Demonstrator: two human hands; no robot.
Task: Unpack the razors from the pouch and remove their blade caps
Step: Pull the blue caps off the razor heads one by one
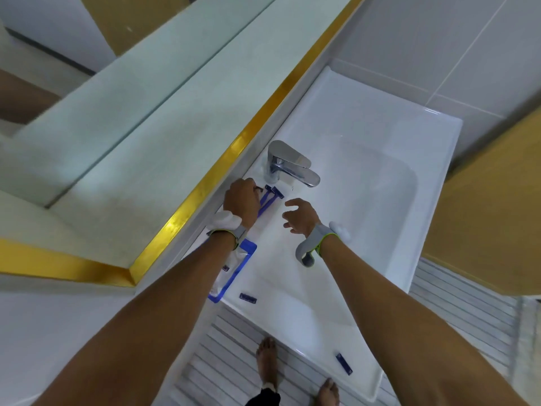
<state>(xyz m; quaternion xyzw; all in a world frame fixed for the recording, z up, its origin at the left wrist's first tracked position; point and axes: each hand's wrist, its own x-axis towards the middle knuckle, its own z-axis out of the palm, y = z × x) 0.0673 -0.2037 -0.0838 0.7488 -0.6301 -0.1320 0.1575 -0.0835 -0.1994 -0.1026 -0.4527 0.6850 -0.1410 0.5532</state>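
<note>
Two slim blue plastic razors (267, 204)

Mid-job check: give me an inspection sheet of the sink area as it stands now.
Surface: white sink rim, serving as worktop.
Job's things: blue razors beside the faucet, partly under the left hand; pouch flat under the left forearm; blade cap near the pouch, second cap on the front rim.
Clutter: nothing seen.
Grippers: left hand at the razors, grip hidden; right hand open, holding nothing.
Cables: nothing seen.
Surroundings: gold-framed mirror, tiled wall, striped floor mat.
</note>
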